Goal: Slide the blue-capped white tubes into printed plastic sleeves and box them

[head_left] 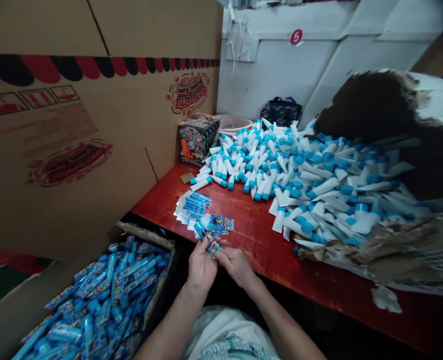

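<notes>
Between my two hands, at the near edge of the red table (pixel 251 252), is a small tube in a colourful printed sleeve (pixel 211 245) with a blue cap. My left hand (pixel 202 265) is closed around its left side. The fingers of my right hand (pixel 238 265) pinch its lower right end. Just beyond, printed plastic sleeves (pixel 196 204) lie fanned in a stack, and another printed sleeve (pixel 223 225) rests beside them. A large heap of plain white tubes with blue caps (pixel 281 160) covers the back and right of the table.
At lower left an open carton (pixel 164 240) holds many sleeved tubes (pixel 104 290). A tall cardboard box (pixel 131 125) walls the left side. Behind are a printed box (pixel 198 139), a pink basin (pixel 236 122) and a dark bag (pixel 281 111). Torn packaging (pixel 405 240) lies right.
</notes>
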The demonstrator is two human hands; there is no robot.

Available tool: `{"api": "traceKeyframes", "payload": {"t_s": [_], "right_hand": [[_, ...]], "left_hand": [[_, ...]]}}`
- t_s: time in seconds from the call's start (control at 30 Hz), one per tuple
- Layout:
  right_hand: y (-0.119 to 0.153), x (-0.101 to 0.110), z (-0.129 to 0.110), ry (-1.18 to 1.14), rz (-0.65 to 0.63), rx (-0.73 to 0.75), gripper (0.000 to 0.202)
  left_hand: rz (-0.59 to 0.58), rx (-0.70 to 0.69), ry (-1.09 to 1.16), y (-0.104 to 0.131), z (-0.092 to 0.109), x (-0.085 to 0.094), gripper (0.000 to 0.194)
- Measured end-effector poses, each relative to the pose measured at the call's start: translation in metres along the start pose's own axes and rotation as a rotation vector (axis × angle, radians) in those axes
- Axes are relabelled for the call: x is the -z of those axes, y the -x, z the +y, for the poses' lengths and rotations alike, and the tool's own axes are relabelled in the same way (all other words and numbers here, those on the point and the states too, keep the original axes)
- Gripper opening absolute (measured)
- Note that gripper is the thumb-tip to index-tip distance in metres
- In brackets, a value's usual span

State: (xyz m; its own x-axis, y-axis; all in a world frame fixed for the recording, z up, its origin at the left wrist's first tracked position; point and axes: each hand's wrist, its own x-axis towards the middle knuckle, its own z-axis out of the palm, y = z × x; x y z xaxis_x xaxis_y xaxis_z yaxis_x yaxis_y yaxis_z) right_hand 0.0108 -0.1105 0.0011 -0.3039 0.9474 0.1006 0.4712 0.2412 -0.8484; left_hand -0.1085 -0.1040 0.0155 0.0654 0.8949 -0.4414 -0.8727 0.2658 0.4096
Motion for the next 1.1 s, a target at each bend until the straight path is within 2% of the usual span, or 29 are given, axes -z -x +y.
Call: {"api": "traceKeyframes", "payload": {"t_s": [0.07, 0.1, 0.2, 0.3, 0.4, 0.47, 0.57, 0.63, 0.73, 0.83, 0.9, 0.93, 0.97, 1.03, 1.1], "right_hand": [[-0.006, 0.004, 0.006, -0.026, -0.02, -0.007, 0.046], [-0.01, 0.008, 0.009, -0.003, 0.008, -0.014, 0.044], [-0.026, 0.018, 0.018, 0.193, 0.183, -0.019, 0.034], [-0.047, 0.023, 0.025, 0.484, 0.264, -0.029, 0.024], [-0.066, 0.019, 0.029, 0.784, 0.242, -0.108, 0.02], [-0.074, 0.015, 0.032, 0.913, 0.231, -0.149, 0.018], [-0.078, 0.013, 0.037, 0.974, 0.243, -0.14, 0.016], [-0.079, 0.013, 0.041, 0.97, 0.256, -0.109, 0.017], [-0.08, 0.015, 0.048, 0.892, 0.293, -0.081, 0.019], [-0.081, 0.018, 0.056, 0.692, 0.366, -0.075, 0.021], [-0.079, 0.021, 0.06, 0.599, 0.409, -0.066, 0.024], [-0.077, 0.023, 0.061, 0.584, 0.424, -0.062, 0.025], [-0.074, 0.026, 0.061, 0.571, 0.44, -0.055, 0.026], [-0.065, 0.031, 0.058, 0.49, 0.491, -0.024, 0.027], [-0.054, 0.036, 0.052, 0.365, 0.541, 0.026, 0.028]], "left_hand": [[0.023, -0.013, -0.002, 0.002, 0.014, 0.007, 0.008], [0.038, -0.032, -0.009, 0.004, 0.023, 0.012, 0.01], [0.135, -0.133, -0.073, 0.01, 0.049, 0.029, 0.021], [0.26, -0.309, -0.18, 0.016, 0.077, 0.054, 0.034], [0.367, -0.531, -0.313, 0.019, 0.106, 0.088, 0.035], [0.515, -0.677, -0.415, 0.019, 0.123, 0.112, 0.035], [0.79, -0.839, -0.588, 0.021, 0.14, 0.141, 0.052], [0.833, -0.886, -0.749, 0.024, 0.141, 0.147, 0.062], [0.714, -0.923, -0.974, 0.027, 0.124, 0.13, 0.06], [0.465, -0.873, -1.016, 0.025, 0.091, 0.093, 0.047], [0.258, -0.721, -0.974, 0.018, 0.064, 0.065, 0.037], [0.125, -0.604, -0.95, 0.014, 0.051, 0.051, 0.035], [0.049, -0.493, -0.923, 0.008, 0.038, 0.038, 0.035], [-0.055, -0.321, -0.864, -0.006, 0.015, 0.015, 0.037], [-0.095, -0.181, -0.753, -0.021, -0.003, -0.005, 0.042]]}}
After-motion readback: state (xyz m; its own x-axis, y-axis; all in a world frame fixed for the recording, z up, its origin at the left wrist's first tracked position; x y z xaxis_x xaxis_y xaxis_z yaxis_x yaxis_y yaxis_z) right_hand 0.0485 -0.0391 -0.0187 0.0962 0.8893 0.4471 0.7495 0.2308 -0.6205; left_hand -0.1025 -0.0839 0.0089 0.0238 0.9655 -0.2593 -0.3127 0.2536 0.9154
